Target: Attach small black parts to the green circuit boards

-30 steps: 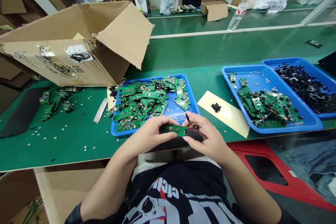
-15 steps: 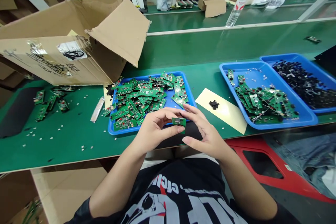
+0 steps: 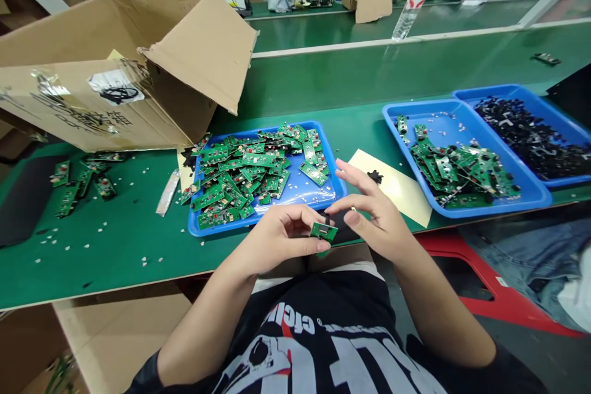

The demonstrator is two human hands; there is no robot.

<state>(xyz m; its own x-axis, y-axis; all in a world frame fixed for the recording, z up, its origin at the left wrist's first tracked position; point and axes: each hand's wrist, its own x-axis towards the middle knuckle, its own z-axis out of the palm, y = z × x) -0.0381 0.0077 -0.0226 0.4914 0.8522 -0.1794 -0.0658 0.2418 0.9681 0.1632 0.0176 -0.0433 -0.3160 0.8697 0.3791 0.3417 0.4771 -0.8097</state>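
Observation:
My left hand [image 3: 286, 235] pinches a small green circuit board [image 3: 318, 234] between thumb and fingers, above the table's front edge. On that board sits a dark rectangular component, and a short black piece [image 3: 327, 219] sticks up at its far side. Just to the right, my right hand [image 3: 376, 212] has its thumb and index finger close together with a tiny pale piece [image 3: 353, 209] between them. What the piece is, I cannot make out. Its upper fingers stretch out. A blue tray [image 3: 300, 198] heaped with green circuit boards [image 3: 252, 160] lies beyond my hands.
To the right are a yellow sheet [image 3: 410, 197] with black pieces [image 3: 375, 176], a blue tray [image 3: 530, 200] of boards and another tray [image 3: 512, 93] of black parts. A cardboard box [image 3: 138, 111] stands left, near loose boards [image 3: 69, 199]. Tiny white squares litter the green table [image 3: 124, 234].
My right hand has drawn away to the right from the circuit board, and the tiny pale piece now shows at its fingers. The board has tilted and shifted slightly right and down in my left hand.

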